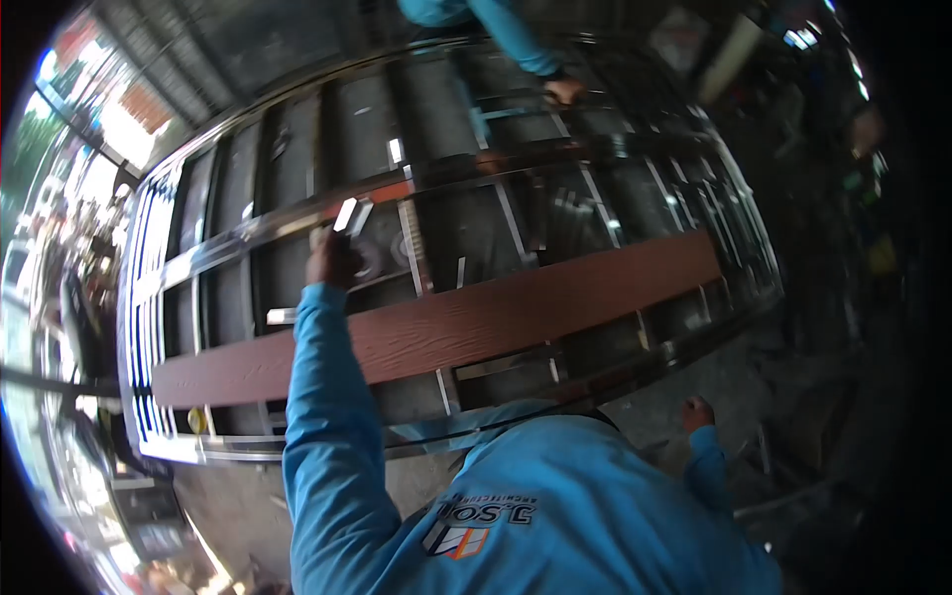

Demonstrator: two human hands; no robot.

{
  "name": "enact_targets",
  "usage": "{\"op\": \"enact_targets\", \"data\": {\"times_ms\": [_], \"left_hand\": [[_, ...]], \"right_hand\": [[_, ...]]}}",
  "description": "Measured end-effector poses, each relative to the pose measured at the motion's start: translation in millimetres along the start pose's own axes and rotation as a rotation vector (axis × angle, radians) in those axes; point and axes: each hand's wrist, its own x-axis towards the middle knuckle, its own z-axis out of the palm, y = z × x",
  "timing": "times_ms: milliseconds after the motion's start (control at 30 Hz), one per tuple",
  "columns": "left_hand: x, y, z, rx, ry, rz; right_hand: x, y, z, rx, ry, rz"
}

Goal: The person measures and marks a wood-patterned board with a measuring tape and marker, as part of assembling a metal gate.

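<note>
Across the metal frame (178, 266) lies a wood-grain plank (535, 305), presumably so the crossbars (416, 250) support its length; the left hand (335, 260) reaches past it, grip unclear, while the right hand (698, 415) hangs well apart, curled.

Your left arm (332, 416) stretches forward, the left hand (335, 260) too blurred to read surely; your right hand (697, 414) is curled beside your torso (595, 496).

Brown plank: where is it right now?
In the head view, the brown plank lies lengthwise on the metal frame's near side, partly hidden by the left sleeve.
</note>
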Motion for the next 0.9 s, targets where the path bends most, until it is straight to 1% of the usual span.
{"op": "enact_targets", "data": {"times_ms": [33, 67, 100, 133, 167, 233, 267, 300, 367, 433, 500, 567, 600, 633, 700, 800, 833, 867, 900], "left_hand": [[2.6, 14.9, -18.9, -0.027, -0.022, -0.072], [7.7, 34.6, -33.8, -0.030, -0.004, -0.025], [-5.4, 57.4, -43.4, 0.004, 0.015, 0.084], [-18.0, 76.2, -48.0, 0.022, 0.005, 0.179], [-34.5, 88.7, -48.5, 0.025, -0.022, 0.254], [-54.4, 74.0, -28.8, -0.096, -0.245, 0.131], [-66.3, 75.2, -16.9, -0.246, -0.364, 0.099], [-82.4, 89.6, -3.7, -0.393, -0.483, 0.057], [-107.5, 134.8, 18.6, -0.424, -0.664, -0.007], [-131.0, 174.8, 49.7, -0.590, -0.754, -0.067], [-141.9, 209.0, 72.5, -0.352, -0.770, 0.223], [-149.0, 221.2, 115.1, -0.360, -0.817, 0.295], [-159.1, 280.0, 96.6, -0.342, -0.930, 0.173], [-158.5, 289.8, 113.7, -0.237, -0.959, 0.196], [-153.9, 306.1, 157.7, -0.171, -0.957, 0.433], [-148.2, 349.4, 229.7, -0.169, -0.904, 0.642], [-147.7, 379.1, 245.1, -0.133, -0.913, 0.650], [-146.7, 412.8, 263.8, -0.100, -0.921, 0.651], [-144.2, 435.5, 296.4, -0.132, -0.908, 0.673]], "right_hand": [[-1.7, 8.5, 9.4, 0.010, 0.039, 0.027], [-6.1, 5.9, 12.6, 0.038, 0.043, 0.077], [-10.9, -6.2, 3.5, 0.079, 0.005, 0.134], [-15.5, -19.8, -3.9, 0.129, 0.038, 0.142], [-4.4, -1.2, 12.2, 0.131, 0.082, 0.077], [-9.0, -40.9, -16.7, 0.225, 0.064, 0.149], [-9.4, -56.6, -27.5, 0.263, 0.060, 0.134], [-9.0, -66.8, -32.3, 0.297, 0.055, 0.110], [-4.6, -79.0, -30.4, 0.319, 0.120, 0.005], [0.4, -84.9, -32.7, 0.304, 0.176, -0.073], [9.2, -89.3, -37.0, 0.249, 0.233, -0.126], [11.9, -88.6, -50.9, 0.259, 0.266, -0.155], [13.7, -84.5, -55.9, 0.289, 0.272, -0.158], [14.6, -79.3, -60.0, 0.320, 0.276, -0.159], [11.5, -64.0, -66.4, 0.374, 0.315, -0.148], [12.6, -26.8, -62.4, 0.366, 0.310, -0.090], [15.6, -13.2, -63.4, 0.345, 0.293, -0.068], [20.2, 0.6, -65.7, 0.397, 0.286, -0.044], [22.7, 13.1, -71.6, 0.447, 0.273, -0.022]]}}
